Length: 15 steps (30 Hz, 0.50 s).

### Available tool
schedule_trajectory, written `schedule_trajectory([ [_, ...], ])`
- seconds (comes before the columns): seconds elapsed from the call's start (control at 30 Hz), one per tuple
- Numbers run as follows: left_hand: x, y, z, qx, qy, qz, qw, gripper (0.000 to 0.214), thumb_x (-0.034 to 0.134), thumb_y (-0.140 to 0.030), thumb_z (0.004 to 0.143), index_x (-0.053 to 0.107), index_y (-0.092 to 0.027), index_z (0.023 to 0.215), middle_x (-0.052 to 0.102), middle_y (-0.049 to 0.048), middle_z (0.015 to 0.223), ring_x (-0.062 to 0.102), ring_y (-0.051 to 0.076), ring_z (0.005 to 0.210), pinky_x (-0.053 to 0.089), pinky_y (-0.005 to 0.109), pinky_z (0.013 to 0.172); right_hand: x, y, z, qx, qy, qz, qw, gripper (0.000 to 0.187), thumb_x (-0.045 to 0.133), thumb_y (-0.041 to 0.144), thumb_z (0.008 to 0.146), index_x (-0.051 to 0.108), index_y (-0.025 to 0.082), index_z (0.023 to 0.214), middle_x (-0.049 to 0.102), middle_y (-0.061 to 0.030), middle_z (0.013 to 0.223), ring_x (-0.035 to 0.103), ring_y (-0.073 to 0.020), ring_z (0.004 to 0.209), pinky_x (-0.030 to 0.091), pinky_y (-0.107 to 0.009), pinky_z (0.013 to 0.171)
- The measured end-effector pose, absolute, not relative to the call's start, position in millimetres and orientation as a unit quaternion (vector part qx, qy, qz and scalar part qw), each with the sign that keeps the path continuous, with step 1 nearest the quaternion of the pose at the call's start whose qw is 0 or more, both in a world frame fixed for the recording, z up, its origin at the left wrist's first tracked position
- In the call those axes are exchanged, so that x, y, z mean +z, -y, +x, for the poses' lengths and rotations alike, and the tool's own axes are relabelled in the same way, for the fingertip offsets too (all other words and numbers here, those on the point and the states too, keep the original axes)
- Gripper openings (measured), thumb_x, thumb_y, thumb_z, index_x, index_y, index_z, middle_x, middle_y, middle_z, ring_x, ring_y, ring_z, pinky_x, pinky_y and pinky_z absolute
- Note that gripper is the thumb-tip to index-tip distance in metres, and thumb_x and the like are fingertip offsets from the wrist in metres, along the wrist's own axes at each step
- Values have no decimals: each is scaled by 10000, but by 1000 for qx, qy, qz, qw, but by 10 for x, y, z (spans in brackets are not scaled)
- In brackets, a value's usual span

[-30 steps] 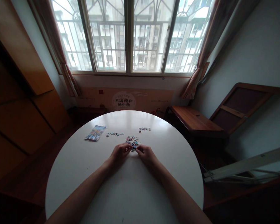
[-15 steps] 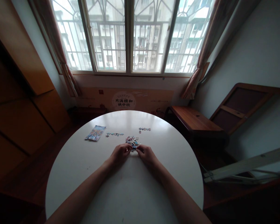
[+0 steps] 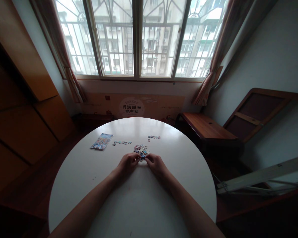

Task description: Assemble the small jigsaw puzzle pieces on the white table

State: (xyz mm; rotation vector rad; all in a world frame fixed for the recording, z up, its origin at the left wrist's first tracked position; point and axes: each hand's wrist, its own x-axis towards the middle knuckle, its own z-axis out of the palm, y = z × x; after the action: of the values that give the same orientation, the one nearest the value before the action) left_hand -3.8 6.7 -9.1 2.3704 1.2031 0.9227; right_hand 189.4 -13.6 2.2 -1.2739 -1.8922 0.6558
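Note:
Both my hands rest on a round white table, fingertips meeting at the near edge of a small heap of jigsaw pieces. My left hand is curled, its fingers pinched on a small puzzle piece. My right hand is curled too, pinching a piece against the left one. What exactly sits between the fingertips is too small to make out clearly. A short joined strip of pieces lies to the left of the heap, and another small joined group lies beyond it to the right.
A colourful printed picture card lies at the table's left. Behind the table are a barred window, a cardboard panel with printed characters, a wooden bench at right and wooden cabinets at left.
Almost nothing has moved. My fingertips have shifted slightly together at the near edge of the heap; arms and head stay still.

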Motion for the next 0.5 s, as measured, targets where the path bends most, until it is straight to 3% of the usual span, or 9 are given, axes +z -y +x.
schedule_trajectory([
  [0.2,-78,-59,-35,315,-419,836,165,176,530,-240,842,683,-160,874,666,33,742,569,112,612,433,192,603,0,120,1888,254,726,-511,383,172,538,253,795,664,140,824,606,-7,618,518,-123,573,382,-215,569],
  [0.5,-68,-56,-30,318,-420,834,167,161,544,-220,828,687,-158,867,663,29,723,560,110,603,426,191,589,21,129,1902,266,731,-505,375,160,535,246,788,651,137,807,623,-16,654,526,-125,595,392,-218,587],
])
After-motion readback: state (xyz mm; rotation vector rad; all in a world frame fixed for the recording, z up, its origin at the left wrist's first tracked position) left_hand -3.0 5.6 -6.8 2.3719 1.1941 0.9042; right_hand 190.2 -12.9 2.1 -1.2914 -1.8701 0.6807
